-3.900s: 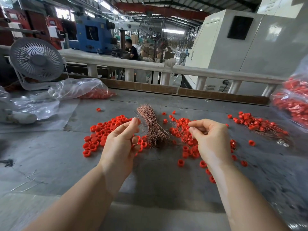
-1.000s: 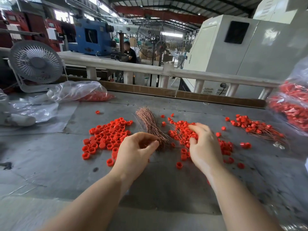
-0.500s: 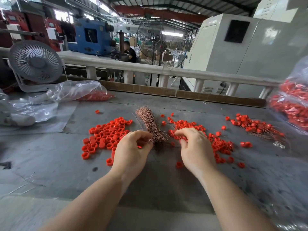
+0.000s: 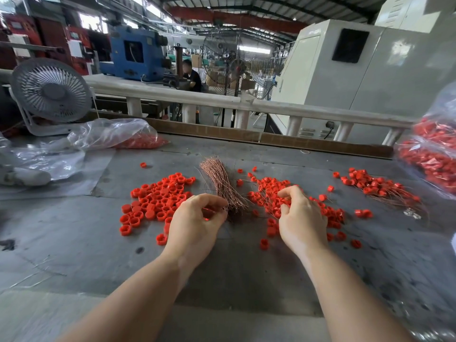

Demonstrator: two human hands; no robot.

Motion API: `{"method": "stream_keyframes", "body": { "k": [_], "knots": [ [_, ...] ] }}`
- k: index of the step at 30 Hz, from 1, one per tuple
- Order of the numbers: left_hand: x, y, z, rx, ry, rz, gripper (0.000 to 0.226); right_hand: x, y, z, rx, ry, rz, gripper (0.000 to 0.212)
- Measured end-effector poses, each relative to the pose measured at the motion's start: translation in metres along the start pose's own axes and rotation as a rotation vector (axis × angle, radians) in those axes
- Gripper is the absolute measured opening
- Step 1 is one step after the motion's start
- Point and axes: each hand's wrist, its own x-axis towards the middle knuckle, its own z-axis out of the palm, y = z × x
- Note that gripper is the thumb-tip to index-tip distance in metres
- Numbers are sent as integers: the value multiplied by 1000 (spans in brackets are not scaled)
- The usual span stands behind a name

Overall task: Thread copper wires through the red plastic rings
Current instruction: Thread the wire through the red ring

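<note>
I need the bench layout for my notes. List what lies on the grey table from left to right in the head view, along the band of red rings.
Loose pile of red plastic rings → upright bundle of copper wires → red rings tangled with wires → far pile of wired red rings → clear bag of red rings.

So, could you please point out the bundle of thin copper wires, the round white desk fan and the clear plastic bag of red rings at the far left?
bundle of thin copper wires (image 4: 220, 181), head view, mid-bundle.
round white desk fan (image 4: 51, 90), head view, grille centre.
clear plastic bag of red rings (image 4: 116, 133), head view, crumpled upper side.
</note>
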Motion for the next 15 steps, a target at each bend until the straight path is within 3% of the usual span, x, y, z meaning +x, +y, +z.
{"method": "stream_keyframes", "body": {
  "k": [6, 15],
  "knots": [
    [1, 0, 1, -1, -12, 2, 21, 2, 2, 7, -46, -120, -56, 59],
    [-1, 1, 1, 7, -23, 0, 23, 5, 7, 9, -107, -183, -85, 59]
  ]
}}
